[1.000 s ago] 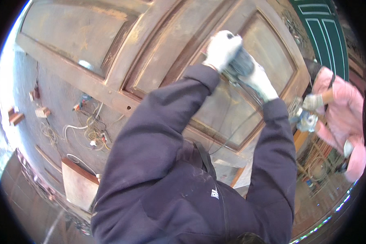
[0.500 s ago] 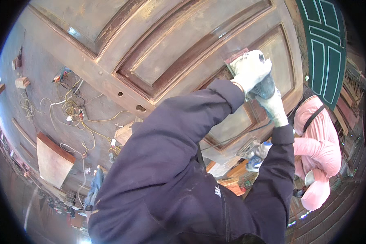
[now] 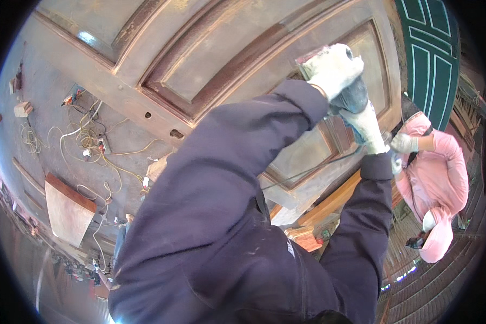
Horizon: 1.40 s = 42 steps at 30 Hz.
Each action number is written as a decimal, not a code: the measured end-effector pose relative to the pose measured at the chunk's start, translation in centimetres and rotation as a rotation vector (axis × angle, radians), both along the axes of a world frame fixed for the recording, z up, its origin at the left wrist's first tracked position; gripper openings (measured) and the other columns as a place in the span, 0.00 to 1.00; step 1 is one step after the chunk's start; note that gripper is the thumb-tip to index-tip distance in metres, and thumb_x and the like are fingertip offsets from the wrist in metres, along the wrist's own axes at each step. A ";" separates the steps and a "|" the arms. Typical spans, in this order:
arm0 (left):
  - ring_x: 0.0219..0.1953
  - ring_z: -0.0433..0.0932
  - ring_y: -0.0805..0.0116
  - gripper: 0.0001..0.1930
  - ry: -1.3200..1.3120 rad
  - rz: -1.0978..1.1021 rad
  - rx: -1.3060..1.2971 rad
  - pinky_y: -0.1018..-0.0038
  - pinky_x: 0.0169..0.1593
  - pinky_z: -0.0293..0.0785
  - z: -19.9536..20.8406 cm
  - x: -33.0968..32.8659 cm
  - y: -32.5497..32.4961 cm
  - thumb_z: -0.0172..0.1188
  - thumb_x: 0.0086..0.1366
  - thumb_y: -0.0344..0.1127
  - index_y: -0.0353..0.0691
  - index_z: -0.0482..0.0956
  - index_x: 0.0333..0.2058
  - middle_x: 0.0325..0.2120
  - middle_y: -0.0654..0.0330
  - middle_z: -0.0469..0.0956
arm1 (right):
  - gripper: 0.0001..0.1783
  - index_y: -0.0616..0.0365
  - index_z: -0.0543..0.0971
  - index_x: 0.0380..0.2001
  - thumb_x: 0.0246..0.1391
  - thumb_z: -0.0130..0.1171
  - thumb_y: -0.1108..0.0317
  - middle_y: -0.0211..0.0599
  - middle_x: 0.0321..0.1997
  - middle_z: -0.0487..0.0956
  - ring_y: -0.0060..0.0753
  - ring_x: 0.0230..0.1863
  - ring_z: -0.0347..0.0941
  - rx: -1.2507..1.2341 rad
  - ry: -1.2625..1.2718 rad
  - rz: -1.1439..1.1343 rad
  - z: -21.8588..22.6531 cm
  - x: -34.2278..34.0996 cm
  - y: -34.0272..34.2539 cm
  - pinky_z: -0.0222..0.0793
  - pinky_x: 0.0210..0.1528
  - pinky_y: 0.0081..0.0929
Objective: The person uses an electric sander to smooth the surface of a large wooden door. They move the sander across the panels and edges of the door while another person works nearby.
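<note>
A power sander (image 3: 351,97) with a dark body rests on the brown wooden panelled door (image 3: 302,65). My left hand (image 3: 333,67), in a white glove, wraps over its front end, just behind a reddish sanding pad that lies on a moulding of the door. My right hand (image 3: 365,125), gloved too, grips the rear of the sander, and a cable trails from there across the door. The pad's underside is hidden against the wood. Several raised panels with darker mouldings cover the door.
At the right a co-worker in pink (image 3: 434,167) bends near the door's edge, gloved hands by my right wrist. Tangled yellow and white cables (image 3: 92,143) lie on the floor at the left, beside a curved wooden piece (image 3: 69,210). A green panelled door (image 3: 429,59) stands far right.
My hands and the sander have shifted slightly up in the view, still on the door. The co-worker's blurred tool is out of sight, and their gloved hands now show near my right wrist.
</note>
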State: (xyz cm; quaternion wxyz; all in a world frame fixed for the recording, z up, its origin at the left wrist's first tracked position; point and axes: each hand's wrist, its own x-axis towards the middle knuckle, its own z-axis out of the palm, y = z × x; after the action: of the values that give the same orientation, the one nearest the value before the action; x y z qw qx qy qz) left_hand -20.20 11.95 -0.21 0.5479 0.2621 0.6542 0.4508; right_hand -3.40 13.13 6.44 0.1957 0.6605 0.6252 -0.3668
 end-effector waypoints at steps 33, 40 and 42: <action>0.38 0.82 0.65 0.18 0.228 -0.191 0.296 0.69 0.45 0.77 -0.6 -7.2 1.3 0.63 0.62 0.44 0.33 0.85 0.40 0.36 0.52 0.85 | 0.47 0.54 0.68 0.65 0.40 0.75 0.56 0.48 0.61 0.77 0.47 0.62 0.74 0.318 0.300 0.057 -2.3 -6.5 -2.2 0.71 0.64 0.40; 0.38 0.78 0.71 0.14 -0.033 -0.034 0.195 0.73 0.46 0.73 -4.1 -11.1 0.9 0.66 0.64 0.42 0.37 0.86 0.40 0.36 0.61 0.84 | 0.26 0.55 0.74 0.52 0.48 0.62 0.60 0.53 0.49 0.82 0.52 0.52 0.79 0.297 0.310 0.078 -4.2 -8.9 -3.2 0.76 0.54 0.44; 0.39 0.78 0.71 0.14 -0.013 -0.017 0.179 0.74 0.47 0.73 -4.0 -7.8 0.7 0.66 0.63 0.41 0.37 0.86 0.41 0.37 0.60 0.84 | 0.31 0.53 0.72 0.57 0.47 0.63 0.63 0.54 0.49 0.82 0.53 0.53 0.79 0.290 0.320 0.023 -3.9 -5.9 -4.0 0.75 0.55 0.45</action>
State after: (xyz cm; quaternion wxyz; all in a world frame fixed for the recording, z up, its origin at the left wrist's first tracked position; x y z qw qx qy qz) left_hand -28.04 12.67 -4.23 0.5303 0.3126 0.6056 0.5043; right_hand -9.26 9.16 2.59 0.0009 0.6077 0.7022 -0.3710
